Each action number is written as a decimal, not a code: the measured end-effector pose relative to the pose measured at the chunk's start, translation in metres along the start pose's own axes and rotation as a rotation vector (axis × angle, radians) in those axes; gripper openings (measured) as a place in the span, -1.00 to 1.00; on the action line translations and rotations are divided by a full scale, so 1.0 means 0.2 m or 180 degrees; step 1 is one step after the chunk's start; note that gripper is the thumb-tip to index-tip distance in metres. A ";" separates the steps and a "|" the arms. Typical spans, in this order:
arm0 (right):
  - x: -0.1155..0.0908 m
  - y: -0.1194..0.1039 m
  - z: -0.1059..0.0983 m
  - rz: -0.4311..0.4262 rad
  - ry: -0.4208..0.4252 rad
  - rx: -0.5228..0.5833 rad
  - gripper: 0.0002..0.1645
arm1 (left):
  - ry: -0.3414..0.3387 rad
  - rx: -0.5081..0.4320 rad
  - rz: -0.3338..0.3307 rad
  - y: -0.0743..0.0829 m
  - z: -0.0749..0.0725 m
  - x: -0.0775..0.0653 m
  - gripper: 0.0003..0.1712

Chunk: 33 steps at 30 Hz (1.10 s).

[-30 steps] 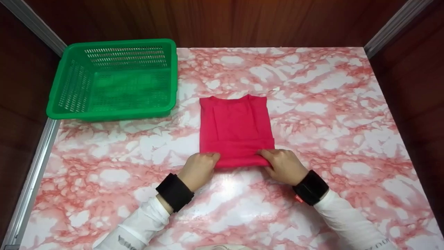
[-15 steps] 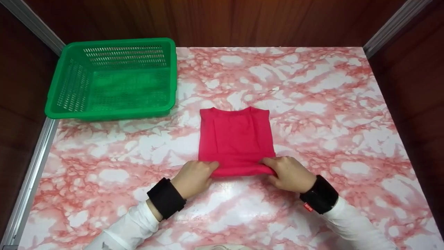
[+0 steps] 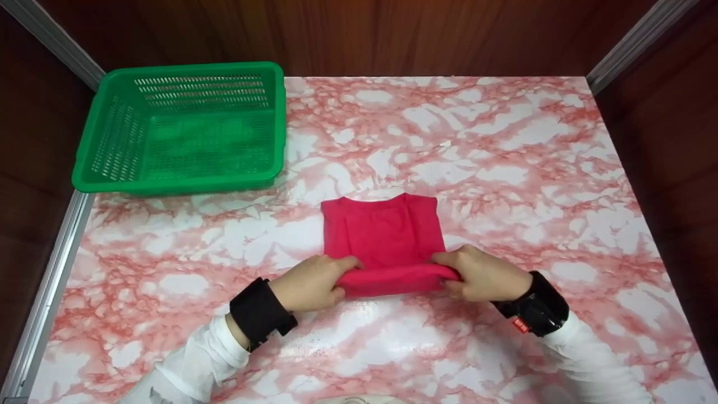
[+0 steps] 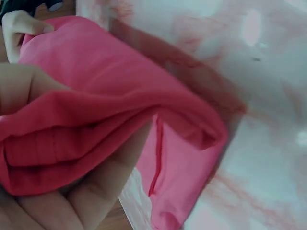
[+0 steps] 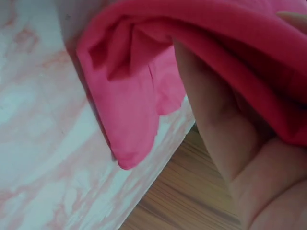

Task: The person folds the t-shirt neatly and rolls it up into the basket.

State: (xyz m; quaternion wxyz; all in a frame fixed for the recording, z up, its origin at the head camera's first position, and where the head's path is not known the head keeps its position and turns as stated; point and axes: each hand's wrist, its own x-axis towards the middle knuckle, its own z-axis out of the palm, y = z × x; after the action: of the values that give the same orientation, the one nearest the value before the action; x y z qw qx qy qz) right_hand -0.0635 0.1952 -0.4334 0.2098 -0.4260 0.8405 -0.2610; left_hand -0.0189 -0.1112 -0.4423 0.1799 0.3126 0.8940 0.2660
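A red shirt (image 3: 376, 233), folded into a narrow block, lies at the middle of the table with its neckline on the far side. Its near part is turned up into a thick fold (image 3: 395, 280). My left hand (image 3: 314, 281) grips the left end of that fold, thumb on the near side. At the right end, my right hand (image 3: 485, 275) pinches it between thumb and fingers. Both wrist views show layered cloth (image 4: 81, 129) raised in the grip, with fingers (image 5: 206, 96) tucked beneath the layers and the remaining shirt sloping down to the tabletop.
A green perforated plastic basket (image 3: 275, 129) stands at the back left with nothing in it. The tabletop (image 3: 533, 185) has a pink and white marbled pattern. Dark wood panels (image 3: 392, 39) with metal corner strips enclose the back and sides.
Both hands have drawn the shirt toward the person, so its neckline sits nearer. The near fold is now lifted and rolled up more, and the hands have spread slightly apart.
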 end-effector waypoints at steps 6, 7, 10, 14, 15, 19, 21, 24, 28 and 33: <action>0.04 0.03 -0.08 0.0014 0.0016 0.0095 -0.89 | -0.0167 -0.0389 -0.0178 -0.05 -0.09 0.04 -0.54; 0.06 0.03 -0.10 0.0016 0.0035 0.0088 -0.88 | -0.0163 -0.0483 -0.0215 -0.06 -0.11 0.05 -0.54; 0.09 0.06 -0.15 0.0066 0.0082 0.0038 -0.88 | -0.0099 -0.0753 -0.0300 -0.10 -0.15 0.09 -0.58; 0.14 0.09 -0.21 0.0210 0.0180 -0.0069 -0.88 | 0.0052 -0.0815 -0.0382 -0.14 -0.20 0.13 -0.60; 0.15 0.10 -0.22 0.0254 0.0201 -0.0085 -0.86 | 0.0082 -0.0796 -0.0411 -0.15 -0.22 0.14 -0.60; 0.21 0.16 -0.25 0.0344 0.0311 -0.0117 -0.81 | 0.0269 -0.0723 -0.0506 -0.21 -0.25 0.19 -0.61; 0.24 0.19 -0.26 0.0396 0.0363 -0.0097 -0.78 | 0.0423 -0.0741 -0.0549 -0.25 -0.25 0.22 -0.64; 0.29 0.23 -0.26 0.0450 0.0475 -0.0093 -0.69 | 0.0661 -0.0733 -0.0629 -0.31 -0.24 0.26 -0.70; 0.35 0.29 -0.25 0.0631 0.0616 -0.0161 -0.60 | 0.0865 -0.0729 -0.0811 -0.38 -0.22 0.32 -0.75; 0.42 0.35 -0.22 0.0754 0.0827 -0.0306 -0.60 | 0.1042 -0.0596 -0.0940 -0.45 -0.18 0.38 -0.70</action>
State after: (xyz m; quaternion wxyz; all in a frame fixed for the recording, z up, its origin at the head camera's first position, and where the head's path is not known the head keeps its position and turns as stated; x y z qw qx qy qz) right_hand -0.1777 0.1724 -0.4544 0.1081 -0.2962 0.9163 -0.2468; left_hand -0.1337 -0.1340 -0.4787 0.0976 0.1131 0.9187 0.3657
